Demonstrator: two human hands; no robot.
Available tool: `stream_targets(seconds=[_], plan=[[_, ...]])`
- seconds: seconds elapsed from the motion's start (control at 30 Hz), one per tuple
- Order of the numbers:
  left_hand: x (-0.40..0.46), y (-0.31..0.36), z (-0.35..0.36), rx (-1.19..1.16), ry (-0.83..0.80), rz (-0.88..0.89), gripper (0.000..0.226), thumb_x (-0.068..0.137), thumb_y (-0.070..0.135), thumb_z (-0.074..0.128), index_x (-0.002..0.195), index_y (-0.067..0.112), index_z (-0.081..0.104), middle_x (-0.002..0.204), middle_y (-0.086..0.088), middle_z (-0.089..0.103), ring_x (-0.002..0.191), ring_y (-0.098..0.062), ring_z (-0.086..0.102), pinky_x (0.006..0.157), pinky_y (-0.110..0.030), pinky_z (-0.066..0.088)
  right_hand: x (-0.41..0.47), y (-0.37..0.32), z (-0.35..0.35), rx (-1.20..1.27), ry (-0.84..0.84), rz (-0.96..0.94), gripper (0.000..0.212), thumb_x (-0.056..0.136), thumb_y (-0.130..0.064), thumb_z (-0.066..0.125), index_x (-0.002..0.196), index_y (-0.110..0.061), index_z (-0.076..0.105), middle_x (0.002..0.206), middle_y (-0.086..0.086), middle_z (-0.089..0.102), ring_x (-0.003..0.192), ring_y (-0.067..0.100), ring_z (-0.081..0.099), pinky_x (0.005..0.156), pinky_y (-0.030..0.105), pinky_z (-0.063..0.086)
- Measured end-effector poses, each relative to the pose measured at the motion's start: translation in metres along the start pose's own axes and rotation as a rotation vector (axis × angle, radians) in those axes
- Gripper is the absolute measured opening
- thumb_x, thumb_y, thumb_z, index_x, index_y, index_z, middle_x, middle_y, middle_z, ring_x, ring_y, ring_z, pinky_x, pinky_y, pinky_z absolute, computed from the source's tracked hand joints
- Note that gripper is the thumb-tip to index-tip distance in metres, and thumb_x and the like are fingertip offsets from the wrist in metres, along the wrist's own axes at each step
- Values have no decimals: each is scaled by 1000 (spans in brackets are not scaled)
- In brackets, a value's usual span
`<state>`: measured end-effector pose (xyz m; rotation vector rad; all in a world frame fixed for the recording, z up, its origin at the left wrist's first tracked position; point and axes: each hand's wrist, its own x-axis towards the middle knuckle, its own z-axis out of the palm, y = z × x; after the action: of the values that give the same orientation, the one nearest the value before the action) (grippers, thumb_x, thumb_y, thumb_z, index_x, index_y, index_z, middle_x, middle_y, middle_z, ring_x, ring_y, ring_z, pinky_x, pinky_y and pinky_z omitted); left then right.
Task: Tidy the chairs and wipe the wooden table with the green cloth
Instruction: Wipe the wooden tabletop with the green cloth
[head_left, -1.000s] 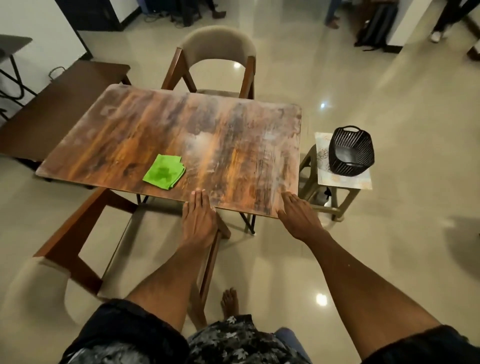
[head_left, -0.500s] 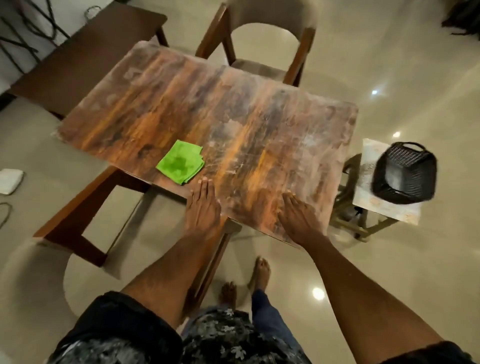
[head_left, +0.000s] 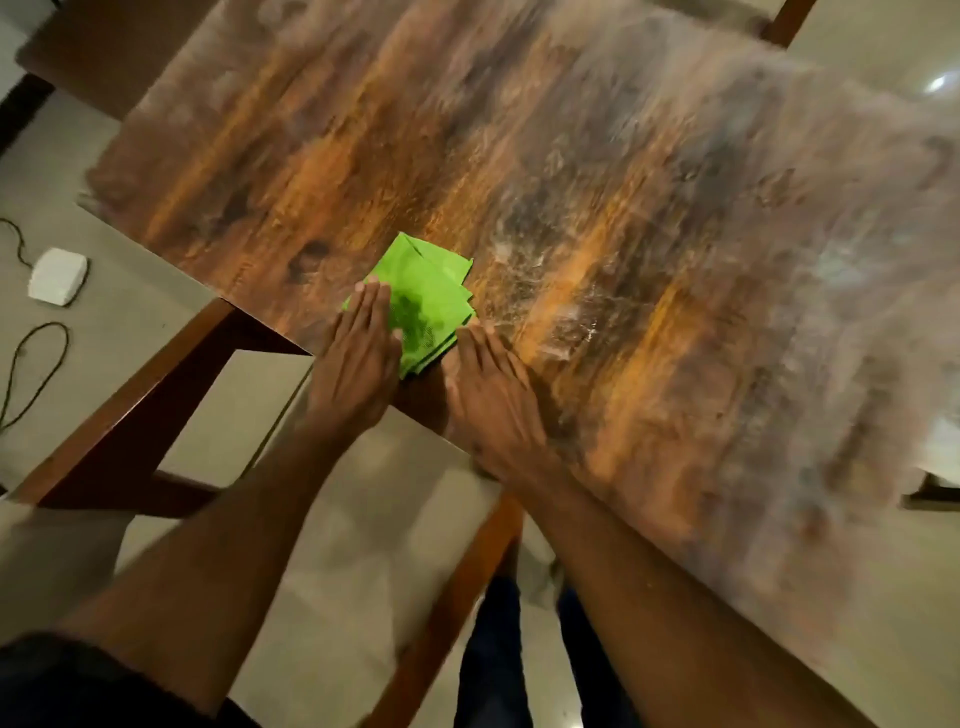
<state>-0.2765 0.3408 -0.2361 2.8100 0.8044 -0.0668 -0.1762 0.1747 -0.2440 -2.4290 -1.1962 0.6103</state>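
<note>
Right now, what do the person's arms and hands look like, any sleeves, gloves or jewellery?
Both arms are bare from the upper arm down. The left hand and right hand wear no gloves, and no rings, watch or bands show. A dark short sleeve covers the left upper arm at the lower left edge. The right sleeve is out of frame. The picture is motion-blurred, so small details may be missed.

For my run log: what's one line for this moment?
left hand: flat on green cloth | right hand: flat on wooden table beside cloth | wiping: unstarted

Wooden table w/ folded green cloth near front edge.
</note>
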Motion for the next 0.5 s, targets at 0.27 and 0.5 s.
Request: stream_targets(seconds=[0.27,0.5], plan=[[93,-85,46,-155,96,16,56,114,31,29,167,14,26,175,-10,24,162,-21,21,132,-50,19,131,-75,77,12,277,250,64,112,-35,33,167,-6,17,177,18,2,165,29,-2,131,44,4],[99,-69,50,-130,92,250,57,113,30,30,167,12,27,175,-7,22,163,-15,16,130,-32,10,144,-41,72,-149,304,248,73,112,-45,29,169,-6,4,178,14,-2,165,25,-3,133,43,1]])
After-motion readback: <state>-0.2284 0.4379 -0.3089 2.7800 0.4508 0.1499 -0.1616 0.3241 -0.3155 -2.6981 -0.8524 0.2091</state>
